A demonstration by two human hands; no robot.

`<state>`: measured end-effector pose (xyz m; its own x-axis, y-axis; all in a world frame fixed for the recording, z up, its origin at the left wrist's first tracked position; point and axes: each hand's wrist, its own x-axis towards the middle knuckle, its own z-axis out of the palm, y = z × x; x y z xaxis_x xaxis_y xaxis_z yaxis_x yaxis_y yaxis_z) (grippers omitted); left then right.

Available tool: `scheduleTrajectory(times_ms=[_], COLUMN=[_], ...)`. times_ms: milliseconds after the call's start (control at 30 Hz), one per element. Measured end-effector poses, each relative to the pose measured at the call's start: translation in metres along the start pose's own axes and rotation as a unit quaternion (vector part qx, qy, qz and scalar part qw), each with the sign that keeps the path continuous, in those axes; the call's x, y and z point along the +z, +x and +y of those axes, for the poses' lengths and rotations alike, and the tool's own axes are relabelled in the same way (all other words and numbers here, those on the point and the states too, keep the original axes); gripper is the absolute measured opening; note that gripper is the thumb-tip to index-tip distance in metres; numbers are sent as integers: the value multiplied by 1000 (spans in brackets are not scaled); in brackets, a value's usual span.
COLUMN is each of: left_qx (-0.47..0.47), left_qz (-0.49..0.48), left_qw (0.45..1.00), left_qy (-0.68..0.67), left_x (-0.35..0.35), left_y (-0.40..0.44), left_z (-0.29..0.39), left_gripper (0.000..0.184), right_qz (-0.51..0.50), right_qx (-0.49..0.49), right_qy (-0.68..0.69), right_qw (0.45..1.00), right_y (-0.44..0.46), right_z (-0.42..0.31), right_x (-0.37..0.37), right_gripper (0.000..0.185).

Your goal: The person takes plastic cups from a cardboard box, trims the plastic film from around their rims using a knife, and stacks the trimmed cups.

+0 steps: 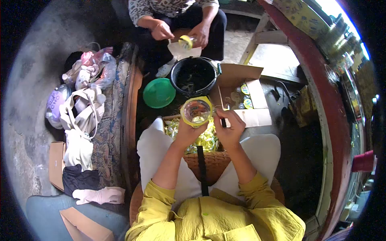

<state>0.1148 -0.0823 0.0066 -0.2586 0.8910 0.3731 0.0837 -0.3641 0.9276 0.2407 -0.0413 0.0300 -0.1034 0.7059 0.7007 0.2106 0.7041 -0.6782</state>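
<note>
My left hand (189, 133) is wrapped round a clear plastic cup (196, 111) with a yellow rim, its open mouth facing up toward me. My right hand (231, 125) is closed in a pinch just right of the rim. A small dark piece shows at its fingers, too small to name. Below both hands, between my knees, lies a heap of shiny yellow and clear strips (205, 138). Across from me, another person's hand (200, 35) holds a cup with a yellow label (185, 42), and their other hand (162, 31) is pinched beside it.
Past the cup stand a black bucket (175, 85) and a green plastic lid or plate (159, 93). An open cardboard box (257, 96) at right holds several cups (246, 96). Bags and clothes (82, 108) lie on the bench at left. A red-brown wooden post (335, 132) rises at right.
</note>
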Motion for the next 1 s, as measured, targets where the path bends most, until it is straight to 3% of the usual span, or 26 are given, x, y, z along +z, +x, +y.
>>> scheduleTrajectory(times_ms=[133,267,400,500,667,767,800,900,1000], left_qx=[1,-41,-19,-44,-24,-99,-63,-37,-55], left_qz=[-26,-41,-67,-57,-113,-138,-125,-89,-68], left_qw=[997,998,993,996,993,984,985,994,991], left_qy=[74,5,99,44,30,-54,-102,-56,-104], left_x=[-5,-6,-8,-5,-8,-6,-3,-5,-11], left_y=[-3,-2,0,-1,-5,-5,-4,-2,-4], left_z=[-4,-2,9,9,7,10,13,13,14], left_gripper=[59,58,60,54,63,63,54,54,57], right_qz=[1,-2,-5,-22,-51,-55,-42,-23,-10], right_qx=[-3,-4,2,1,13,44,56,68,59], right_qy=[-16,-11,-11,-18,49,44,59,65,64], right_qw=[1000,1000,1000,1000,997,997,996,995,996], right_y=[1,2,1,4,4,7,6,6,3], right_z=[-4,-2,-1,-2,7,3,5,3,-1], right_x=[3,-2,-2,-4,-5,-6,-6,-8,-6], right_gripper=[17,17,19,21,23,22,21,18,15])
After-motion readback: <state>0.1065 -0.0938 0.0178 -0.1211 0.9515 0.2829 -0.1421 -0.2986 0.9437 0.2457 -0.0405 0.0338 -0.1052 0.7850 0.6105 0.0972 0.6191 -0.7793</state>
